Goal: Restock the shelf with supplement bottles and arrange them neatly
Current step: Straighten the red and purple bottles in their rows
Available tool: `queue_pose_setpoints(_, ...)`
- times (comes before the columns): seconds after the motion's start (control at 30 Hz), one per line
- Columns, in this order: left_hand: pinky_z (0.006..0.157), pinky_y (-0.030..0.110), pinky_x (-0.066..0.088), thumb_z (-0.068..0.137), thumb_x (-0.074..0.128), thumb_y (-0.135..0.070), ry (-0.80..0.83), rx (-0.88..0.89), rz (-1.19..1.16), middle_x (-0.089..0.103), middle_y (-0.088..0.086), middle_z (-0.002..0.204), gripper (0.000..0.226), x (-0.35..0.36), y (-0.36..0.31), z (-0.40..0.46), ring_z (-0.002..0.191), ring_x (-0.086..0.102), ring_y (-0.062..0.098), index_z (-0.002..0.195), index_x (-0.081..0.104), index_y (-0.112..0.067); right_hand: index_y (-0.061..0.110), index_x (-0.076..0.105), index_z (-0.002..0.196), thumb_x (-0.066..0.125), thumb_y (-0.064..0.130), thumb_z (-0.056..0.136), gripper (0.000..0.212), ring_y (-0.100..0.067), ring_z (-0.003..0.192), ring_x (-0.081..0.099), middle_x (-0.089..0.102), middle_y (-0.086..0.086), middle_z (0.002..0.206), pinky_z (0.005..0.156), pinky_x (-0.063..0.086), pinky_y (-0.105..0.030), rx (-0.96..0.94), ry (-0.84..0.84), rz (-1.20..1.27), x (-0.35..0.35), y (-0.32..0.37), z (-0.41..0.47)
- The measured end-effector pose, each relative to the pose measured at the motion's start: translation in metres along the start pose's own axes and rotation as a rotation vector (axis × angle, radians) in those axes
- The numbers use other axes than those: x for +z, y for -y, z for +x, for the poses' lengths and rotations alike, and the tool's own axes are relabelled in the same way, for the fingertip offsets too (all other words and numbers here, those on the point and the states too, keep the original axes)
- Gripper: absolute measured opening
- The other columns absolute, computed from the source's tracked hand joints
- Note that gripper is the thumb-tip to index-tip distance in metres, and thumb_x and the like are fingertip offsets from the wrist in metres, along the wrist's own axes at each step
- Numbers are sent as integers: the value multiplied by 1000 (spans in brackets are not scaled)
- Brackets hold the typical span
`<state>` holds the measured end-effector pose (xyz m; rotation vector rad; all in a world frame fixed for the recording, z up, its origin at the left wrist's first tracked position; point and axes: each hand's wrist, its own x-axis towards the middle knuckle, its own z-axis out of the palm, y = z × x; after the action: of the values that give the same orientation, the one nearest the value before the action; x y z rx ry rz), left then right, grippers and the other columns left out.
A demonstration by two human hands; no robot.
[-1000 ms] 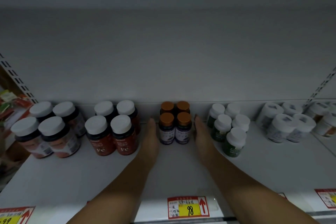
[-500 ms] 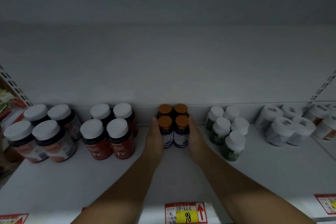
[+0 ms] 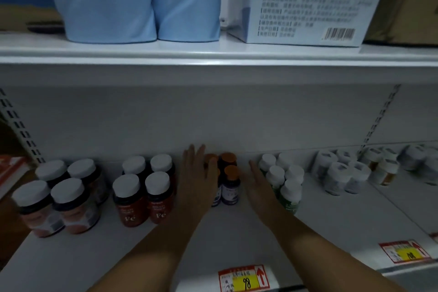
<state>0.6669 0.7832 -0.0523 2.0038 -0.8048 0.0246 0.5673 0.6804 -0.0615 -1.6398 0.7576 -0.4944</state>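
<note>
A tight cluster of small dark bottles with orange caps [image 3: 230, 182] stands at the back middle of the white shelf [image 3: 232, 234]. My left hand [image 3: 198, 180] lies flat with straight fingers against the cluster's left side and hides the left bottles in part. My right hand [image 3: 259, 184] is flat with straight fingers a little to the right of the cluster, apart from it. Neither hand holds anything.
Red bottles marked Fe [image 3: 144, 194] and larger white-capped jars [image 3: 57, 199] stand to the left. Green white-capped bottles [image 3: 283, 180] and wrapped white bottles [image 3: 341, 173] stand to the right. Price tags [image 3: 244, 278] line the front edge. The upper shelf carries blue packs [image 3: 132, 0] and a box [image 3: 305, 2].
Both hands pressed in on the cluster's sides, then loosened; the right hand has drawn away to the right. The camera has tilted up, showing the upper shelf.
</note>
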Motion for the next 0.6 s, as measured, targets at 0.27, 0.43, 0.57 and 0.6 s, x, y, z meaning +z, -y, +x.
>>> queue_pose_setpoints(0.27, 120, 38, 3, 87, 14, -53, 226, 276, 365, 15, 6, 158, 68, -7, -17, 22, 147, 5, 23, 146, 26, -20, 21, 14, 148, 50, 34, 94, 66, -5, 143, -2, 6, 5, 157, 112, 0, -16, -369, -112, -723, -16, -9, -46)
queue_pose_setpoints(0.43, 120, 41, 14, 76, 7, -61, 259, 368, 230, 26, 5, 155, 85, 7, -30, 5, 146, 12, 22, 141, 38, -17, 24, 18, 148, 48, 36, 94, 63, 3, 136, -7, 4, 8, 158, 115, 8, -19, -327, -225, -728, -54, -17, -56)
queue_pose_setpoints(0.57, 117, 31, 15, 85, 27, -49, 243, 360, 97, 35, 6, 151, 65, 18, -41, -2, 143, 22, 18, 138, 43, -15, 23, 23, 147, 44, 38, 96, 58, -2, 143, -1, 9, 7, 158, 113, 8, -18, -288, -247, -673, -91, -28, -48)
queue_pose_setpoints(0.6, 117, 33, 21, 86, 30, -47, 219, 368, 73, 42, 10, 146, 61, 22, -45, -4, 139, 31, 21, 136, 46, -15, 22, 24, 146, 43, 38, 96, 56, -5, 144, 2, 11, 6, 158, 110, 10, -17, -300, -248, -650, -98, -31, -44)
